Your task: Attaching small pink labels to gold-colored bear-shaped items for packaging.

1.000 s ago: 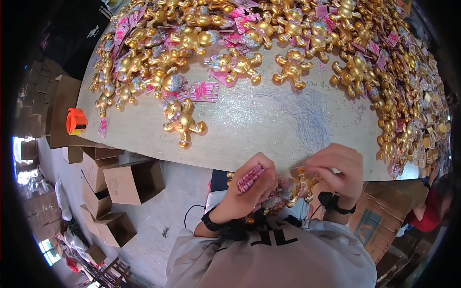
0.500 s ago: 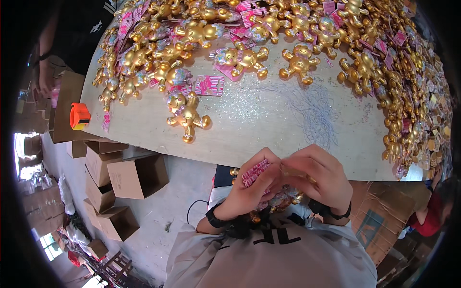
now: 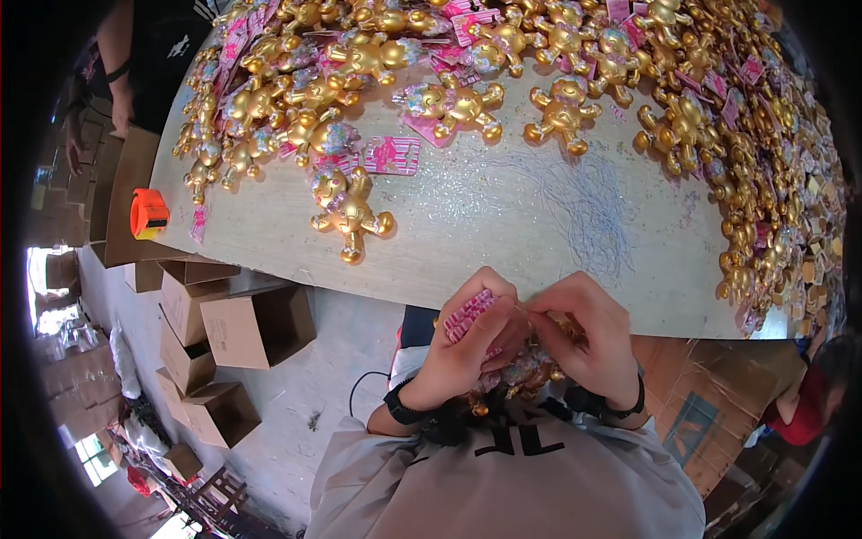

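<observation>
In front of my chest, just off the table's near edge, my left hand (image 3: 471, 346) is closed around a pink-and-white striped card or small stack of cards (image 3: 470, 316). Close beside it, my right hand (image 3: 584, 332) has thumb and fingers pinched together at the left hand's fingertips; whatever is between them is too small to make out. Below both hands hangs a cluster of gold gingerbread-man-shaped ornaments (image 3: 530, 373) with shiny clear wrapping, partly hidden by the fingers. One more gold ornament (image 3: 346, 211) lies on the table ahead and to the left.
Heaps of gold ornaments (image 3: 682, 126) with pink cards cover the table's (image 3: 431, 234) far and right sides. Loose thin threads (image 3: 588, 216) lie at mid-table. An orange tape roll (image 3: 148, 214) sits at the left edge. Open cardboard boxes (image 3: 259, 325) stand on the floor; another person's hand (image 3: 122, 112) shows at upper left.
My right hand has shifted slightly left and its fingers have drawn into a tighter pinch. The left hand has tilted a little, showing more of the striped card. The other person's arm has moved right.
</observation>
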A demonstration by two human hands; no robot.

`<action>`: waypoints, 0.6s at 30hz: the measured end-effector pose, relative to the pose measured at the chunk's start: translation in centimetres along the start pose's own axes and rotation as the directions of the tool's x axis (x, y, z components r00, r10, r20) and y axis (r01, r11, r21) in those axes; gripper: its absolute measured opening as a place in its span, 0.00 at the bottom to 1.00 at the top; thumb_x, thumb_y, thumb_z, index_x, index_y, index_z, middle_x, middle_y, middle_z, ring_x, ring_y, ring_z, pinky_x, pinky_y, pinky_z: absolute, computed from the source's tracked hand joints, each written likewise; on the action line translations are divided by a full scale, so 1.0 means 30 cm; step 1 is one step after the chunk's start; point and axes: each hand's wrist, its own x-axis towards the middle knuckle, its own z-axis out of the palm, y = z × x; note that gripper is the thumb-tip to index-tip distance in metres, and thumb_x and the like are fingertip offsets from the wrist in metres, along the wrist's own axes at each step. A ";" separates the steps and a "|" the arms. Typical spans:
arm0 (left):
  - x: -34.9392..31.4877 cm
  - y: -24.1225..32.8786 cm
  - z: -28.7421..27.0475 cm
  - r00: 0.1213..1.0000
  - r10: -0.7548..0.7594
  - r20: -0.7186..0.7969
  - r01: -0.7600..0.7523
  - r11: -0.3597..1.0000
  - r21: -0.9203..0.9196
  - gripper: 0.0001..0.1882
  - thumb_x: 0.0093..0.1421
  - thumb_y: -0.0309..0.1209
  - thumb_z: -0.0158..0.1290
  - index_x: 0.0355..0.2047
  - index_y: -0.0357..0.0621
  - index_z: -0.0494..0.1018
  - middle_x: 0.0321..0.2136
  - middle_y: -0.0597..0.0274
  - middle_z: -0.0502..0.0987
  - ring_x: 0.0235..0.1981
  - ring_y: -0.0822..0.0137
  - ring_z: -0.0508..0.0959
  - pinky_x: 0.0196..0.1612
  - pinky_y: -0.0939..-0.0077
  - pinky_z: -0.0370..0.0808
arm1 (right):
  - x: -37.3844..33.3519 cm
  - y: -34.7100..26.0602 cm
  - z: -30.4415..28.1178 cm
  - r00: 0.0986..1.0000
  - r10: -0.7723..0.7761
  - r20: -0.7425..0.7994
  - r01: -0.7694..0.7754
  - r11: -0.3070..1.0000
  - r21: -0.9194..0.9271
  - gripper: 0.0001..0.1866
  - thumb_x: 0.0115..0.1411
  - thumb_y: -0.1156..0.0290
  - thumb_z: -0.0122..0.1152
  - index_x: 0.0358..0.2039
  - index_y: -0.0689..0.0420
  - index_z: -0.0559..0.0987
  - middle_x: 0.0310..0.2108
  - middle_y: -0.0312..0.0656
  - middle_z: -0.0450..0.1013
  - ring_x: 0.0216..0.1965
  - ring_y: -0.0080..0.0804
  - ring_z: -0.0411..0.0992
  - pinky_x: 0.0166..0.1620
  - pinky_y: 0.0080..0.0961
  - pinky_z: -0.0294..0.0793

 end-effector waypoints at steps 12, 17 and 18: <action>-0.002 -0.002 0.002 1.000 -0.008 0.011 0.008 0.999 0.042 0.06 0.67 0.30 0.41 0.32 0.44 0.60 0.16 0.71 0.58 0.15 0.83 0.55 0.14 0.88 0.51 | 0.000 0.009 -0.003 0.999 -0.048 0.006 0.048 0.995 -0.090 0.12 0.45 0.82 0.62 0.32 0.56 0.76 0.27 0.40 0.70 0.30 0.37 0.66 0.34 0.29 0.63; 0.008 -0.010 -0.008 0.996 -0.051 -0.077 0.051 0.999 -0.012 0.14 0.65 0.43 0.41 0.35 0.45 0.60 0.17 0.68 0.60 0.15 0.79 0.58 0.13 0.86 0.52 | -0.019 -0.022 0.000 0.990 0.016 -0.143 -0.002 0.995 0.095 0.11 0.43 0.86 0.60 0.28 0.57 0.75 0.21 0.39 0.68 0.22 0.33 0.65 0.24 0.24 0.60; 0.008 -0.012 -0.007 0.989 -0.070 -0.132 0.068 0.998 -0.017 0.17 0.65 0.47 0.41 0.35 0.45 0.61 0.17 0.67 0.61 0.15 0.78 0.59 0.13 0.86 0.52 | -0.027 -0.036 -0.001 0.989 0.050 -0.139 -0.025 0.984 0.174 0.11 0.43 0.86 0.60 0.28 0.58 0.75 0.21 0.39 0.68 0.21 0.33 0.64 0.23 0.23 0.60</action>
